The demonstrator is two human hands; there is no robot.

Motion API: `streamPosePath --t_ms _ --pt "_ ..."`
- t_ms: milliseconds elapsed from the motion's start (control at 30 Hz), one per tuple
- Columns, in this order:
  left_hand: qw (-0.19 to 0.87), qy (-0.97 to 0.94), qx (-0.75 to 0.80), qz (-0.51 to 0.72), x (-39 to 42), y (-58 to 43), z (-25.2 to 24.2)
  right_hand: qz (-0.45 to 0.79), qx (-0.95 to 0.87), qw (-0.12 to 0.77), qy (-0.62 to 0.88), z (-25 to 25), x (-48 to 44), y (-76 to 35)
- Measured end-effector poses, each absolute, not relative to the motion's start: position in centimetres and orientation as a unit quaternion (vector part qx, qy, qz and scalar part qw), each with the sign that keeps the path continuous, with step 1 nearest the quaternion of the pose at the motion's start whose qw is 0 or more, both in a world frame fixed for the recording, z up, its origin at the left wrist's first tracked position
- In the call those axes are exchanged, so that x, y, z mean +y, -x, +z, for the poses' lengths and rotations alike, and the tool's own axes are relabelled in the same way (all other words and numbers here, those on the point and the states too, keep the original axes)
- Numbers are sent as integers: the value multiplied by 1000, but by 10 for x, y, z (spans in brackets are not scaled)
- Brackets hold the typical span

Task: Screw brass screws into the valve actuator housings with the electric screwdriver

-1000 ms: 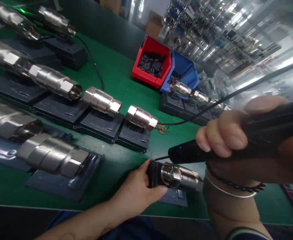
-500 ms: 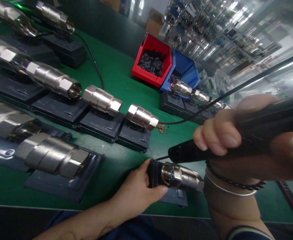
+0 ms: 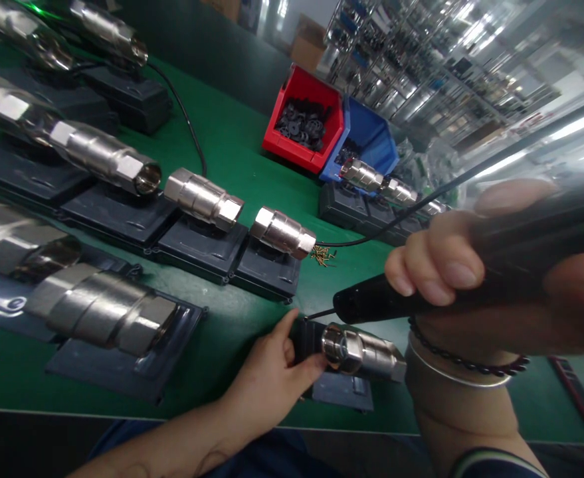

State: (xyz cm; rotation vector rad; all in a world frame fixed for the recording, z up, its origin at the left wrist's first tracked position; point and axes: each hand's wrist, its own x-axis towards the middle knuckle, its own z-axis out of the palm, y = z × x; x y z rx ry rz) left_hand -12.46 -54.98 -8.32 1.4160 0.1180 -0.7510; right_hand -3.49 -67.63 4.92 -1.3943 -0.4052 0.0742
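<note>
My right hand (image 3: 476, 279) is wrapped around a black electric screwdriver (image 3: 371, 302); its thin bit points left at the corner of a black base plate (image 3: 344, 392). That plate carries a silver metal connector (image 3: 361, 352) lying near the table's front edge. My left hand (image 3: 272, 375) grips the plate's left end, thumb by the connector's open face and forefinger along the top edge. The screwdriver's black cord (image 3: 471, 176) runs up to the right.
Rows of similar silver connectors on black plates (image 3: 204, 199) fill the left of the green mat (image 3: 242, 146). A red bin (image 3: 304, 123) and a blue bin (image 3: 369, 143) stand at the back. Small brass screws (image 3: 322, 254) lie loose mid-table.
My left hand has shifted its grip a little on the plate, the thumb moving toward the connector's face. The screwdriver has stayed nearly in place.
</note>
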Motion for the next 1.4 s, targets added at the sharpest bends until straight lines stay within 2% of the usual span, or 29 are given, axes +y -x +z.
streamPosePath --t_ms 167,433,600,733,867,1100,1400 --pt "647 -713 63 -261 -547 123 -84 68 -193 766 609 54 -683 37" --pt "716 -667 76 -194 -550 125 -87 109 -207 775 588 54 -685 40" --pt "691 -694 80 -186 -549 124 -88 114 -209 770 592 55 -684 42" --pt "636 -734 79 -225 -545 121 -85 71 -191 758 619 59 -682 43" --pt "631 -708 60 -313 -546 121 -82 24 -192 734 651 58 -680 41" --pt "755 -551 12 -356 -552 128 -86 14 -170 737 654 51 -672 40" --pt "797 -476 31 -372 -556 128 -89 42 -185 752 631 39 -674 37"
